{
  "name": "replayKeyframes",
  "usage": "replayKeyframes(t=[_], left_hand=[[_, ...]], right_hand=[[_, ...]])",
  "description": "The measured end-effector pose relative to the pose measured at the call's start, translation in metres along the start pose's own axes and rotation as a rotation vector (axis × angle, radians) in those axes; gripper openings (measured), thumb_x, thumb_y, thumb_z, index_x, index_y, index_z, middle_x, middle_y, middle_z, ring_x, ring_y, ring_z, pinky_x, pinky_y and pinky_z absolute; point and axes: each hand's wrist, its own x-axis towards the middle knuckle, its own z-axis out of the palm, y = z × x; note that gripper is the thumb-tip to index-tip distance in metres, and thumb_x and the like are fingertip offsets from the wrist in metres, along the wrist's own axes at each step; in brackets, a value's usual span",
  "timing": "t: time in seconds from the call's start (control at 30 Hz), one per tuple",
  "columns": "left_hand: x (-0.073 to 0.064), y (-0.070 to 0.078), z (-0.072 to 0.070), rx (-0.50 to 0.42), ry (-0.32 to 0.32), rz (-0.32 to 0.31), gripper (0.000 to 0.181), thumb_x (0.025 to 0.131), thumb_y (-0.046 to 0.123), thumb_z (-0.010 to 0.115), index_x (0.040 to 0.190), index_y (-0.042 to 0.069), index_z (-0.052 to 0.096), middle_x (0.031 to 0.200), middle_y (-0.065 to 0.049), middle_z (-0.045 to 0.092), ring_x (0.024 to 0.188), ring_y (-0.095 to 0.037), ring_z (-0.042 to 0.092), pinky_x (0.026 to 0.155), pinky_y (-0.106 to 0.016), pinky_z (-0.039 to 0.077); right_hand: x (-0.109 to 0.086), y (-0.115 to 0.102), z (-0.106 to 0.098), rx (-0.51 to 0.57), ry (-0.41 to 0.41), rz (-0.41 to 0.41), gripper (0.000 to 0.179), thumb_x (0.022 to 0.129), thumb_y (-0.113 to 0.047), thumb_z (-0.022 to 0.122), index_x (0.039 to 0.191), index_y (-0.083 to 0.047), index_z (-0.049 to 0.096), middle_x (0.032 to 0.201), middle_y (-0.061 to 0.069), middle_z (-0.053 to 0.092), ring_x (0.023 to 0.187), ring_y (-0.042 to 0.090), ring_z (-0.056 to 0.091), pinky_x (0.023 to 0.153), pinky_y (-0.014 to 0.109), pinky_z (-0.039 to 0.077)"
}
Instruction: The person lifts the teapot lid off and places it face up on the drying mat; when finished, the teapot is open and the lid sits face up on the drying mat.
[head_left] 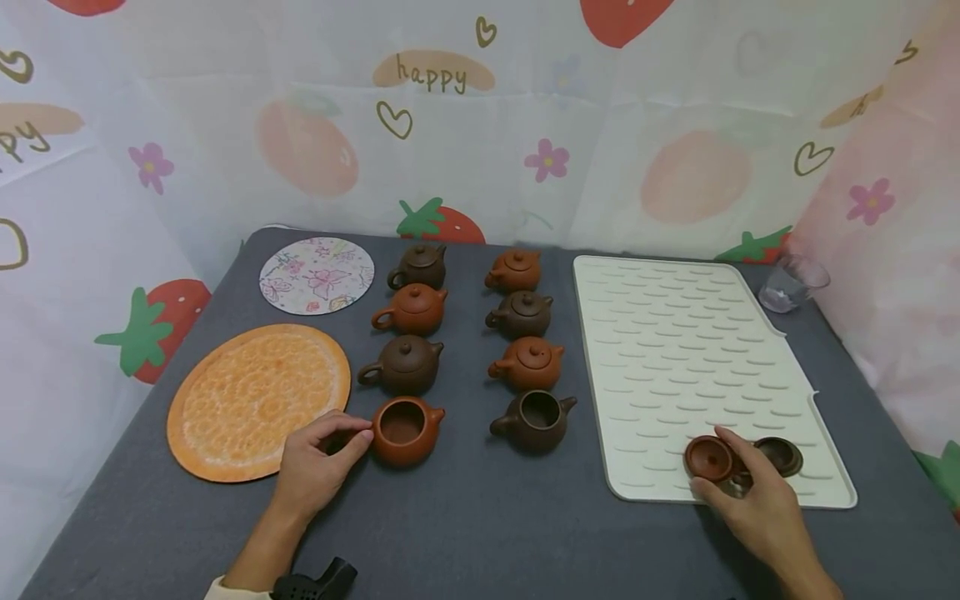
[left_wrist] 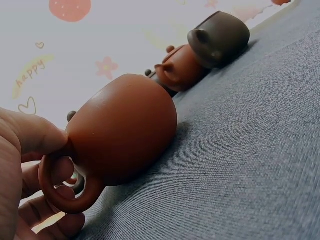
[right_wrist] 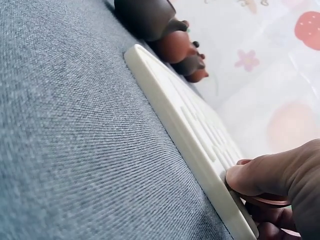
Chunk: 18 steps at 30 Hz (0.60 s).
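My left hand (head_left: 321,458) pinches the handle (left_wrist: 75,205) of a reddish-brown clay teapot (head_left: 420,446) at the front of the left column. That teapot has no lid on, and its round opening faces up. Over the front of the white ridged tray (head_left: 637,433), my right hand (head_left: 765,500) grips a reddish-brown teapot lid (head_left: 708,458) between thumb and fingers, its hollow underside upward. Just right of it a dark brown lid (head_left: 780,456) lies on the tray, also hollow side up. A dark teapot (head_left: 536,429) without a lid stands at the front of the right column.
Behind the two lidless pots, lidded teapots stand in two columns, such as a dark one (head_left: 405,365) and a reddish one (head_left: 532,364). An orange round mat (head_left: 258,400) and a floral round mat (head_left: 317,275) lie left. A clear glass (head_left: 791,283) is beyond the tray's right edge.
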Motion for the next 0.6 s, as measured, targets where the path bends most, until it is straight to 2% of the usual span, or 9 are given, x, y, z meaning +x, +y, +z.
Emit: replayKeyframes(t=[0.37,0.47,0.6], left_hand=[[0.0,0.002,0.002,-0.005,0.0,-0.015,0.017,0.076,-0.023,0.067,0.089,-0.013,0.069,0.08,-0.021,0.064,0.074,-0.013,0.062,0.066,-0.021,0.049],[0.0,0.001,0.0,0.0,0.009,0.011,0.018,0.076,-0.023,0.067,0.091,-0.013,0.068,0.081,-0.022,0.063,0.075,-0.014,0.062,0.067,-0.02,0.049],[0.005,-0.004,-0.008,0.014,0.06,0.076,0.026,0.074,-0.026,0.066,0.097,-0.014,0.067,0.086,-0.018,0.064,0.079,-0.013,0.061,0.071,-0.02,0.049]], right_hand=[[-0.001,0.002,-0.002,0.011,0.016,-0.015,0.073,0.075,-0.01,0.085,0.138,-0.002,0.05,0.107,0.015,0.061,0.09,-0.007,0.048,0.072,0.007,0.039],[-0.001,0.001,-0.004,0.021,0.026,-0.016,0.072,0.076,-0.01,0.084,0.139,-0.001,0.049,0.104,0.014,0.061,0.09,-0.006,0.048,0.072,0.008,0.04],[0.002,-0.005,-0.01,0.052,0.044,-0.009,0.07,0.079,-0.011,0.082,0.14,-0.002,0.048,0.109,0.015,0.058,0.095,-0.003,0.045,0.074,0.01,0.038]])
